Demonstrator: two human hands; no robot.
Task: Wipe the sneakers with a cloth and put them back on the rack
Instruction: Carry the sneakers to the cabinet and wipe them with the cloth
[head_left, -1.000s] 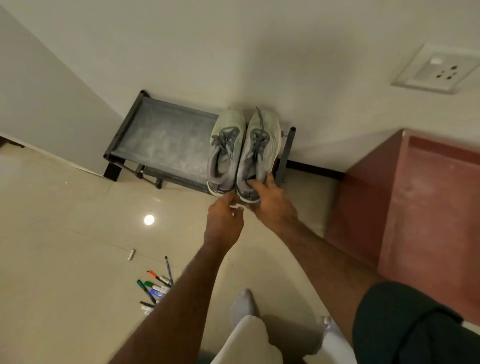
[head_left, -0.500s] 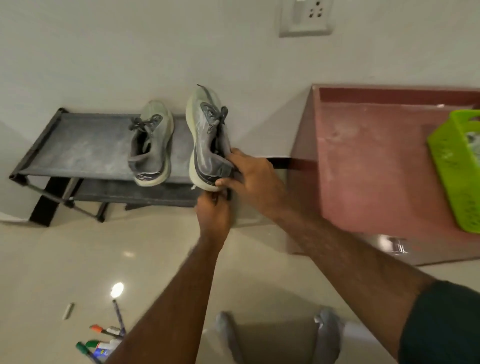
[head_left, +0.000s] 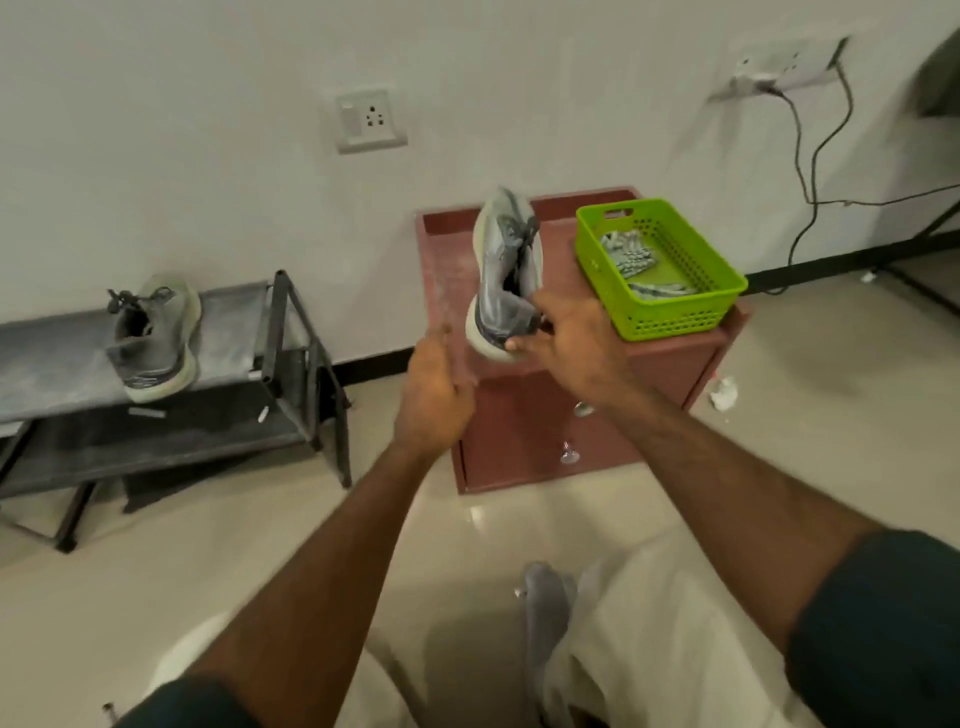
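Note:
My right hand grips a grey sneaker by its heel and holds it in the air, toe pointing away, over the front left part of the reddish cabinet. To its left, just below the heel, my left hand is empty, fingers loosely apart and blurred. The other grey sneaker stands on the top shelf of the dark shoe rack at the left. A grey cloth lies inside the green basket on the cabinet.
White wall with a socket plate behind; a second socket with black cables at the right. Crumpled white paper lies on the tiled floor right of the cabinet. My legs in light trousers fill the bottom.
My right hand has lifted one sneaker off the rack and carried it right, over the cabinet. My left hand has come off the shoe. The view swung right.

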